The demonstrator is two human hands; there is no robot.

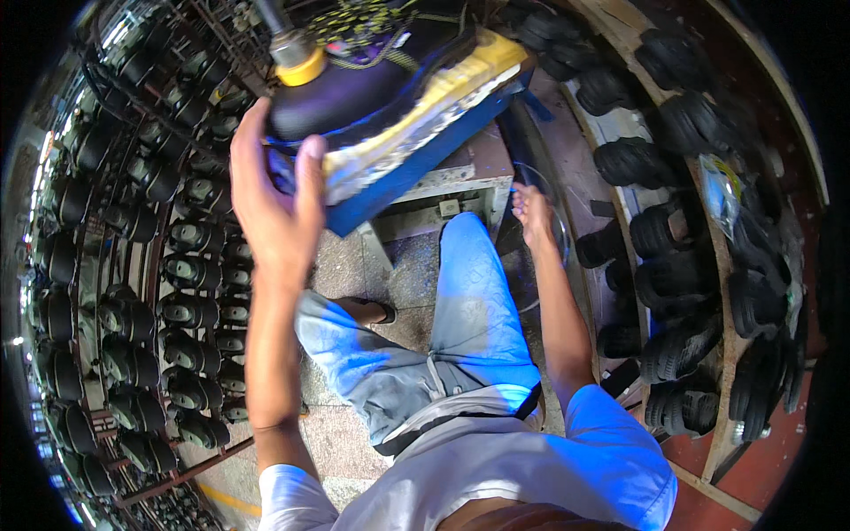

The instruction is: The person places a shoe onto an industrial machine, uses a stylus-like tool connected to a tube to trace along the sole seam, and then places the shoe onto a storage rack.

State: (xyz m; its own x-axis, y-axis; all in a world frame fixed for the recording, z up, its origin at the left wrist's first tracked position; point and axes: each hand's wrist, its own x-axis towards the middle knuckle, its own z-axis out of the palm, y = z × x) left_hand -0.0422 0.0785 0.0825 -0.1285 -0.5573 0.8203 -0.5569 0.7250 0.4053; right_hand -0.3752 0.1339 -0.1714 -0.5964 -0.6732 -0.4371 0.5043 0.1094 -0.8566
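Observation:
A black shoe [354,102] with yellow-and-black laces and a thick yellow and white sole sits on a blue block [381,195]. Above its toe, a metal rod with a yellow collar [301,66] comes down onto or very close to the upper. My left hand [279,199] wraps round the toe end, thumb on the near side and fingers on the far side. Low beside the stand, my right hand [534,217] has its fingers curled together near a small bluish bit; what they hold, if anything, is too small to make out.
Racks of dark shoes [190,310] fill the left side. On the right, wooden shelves [713,292] hold several black soles and a clear plastic bag [719,195]. Under the blue block is a pale stand [443,190]. A thin curved line [560,212] passes my right hand.

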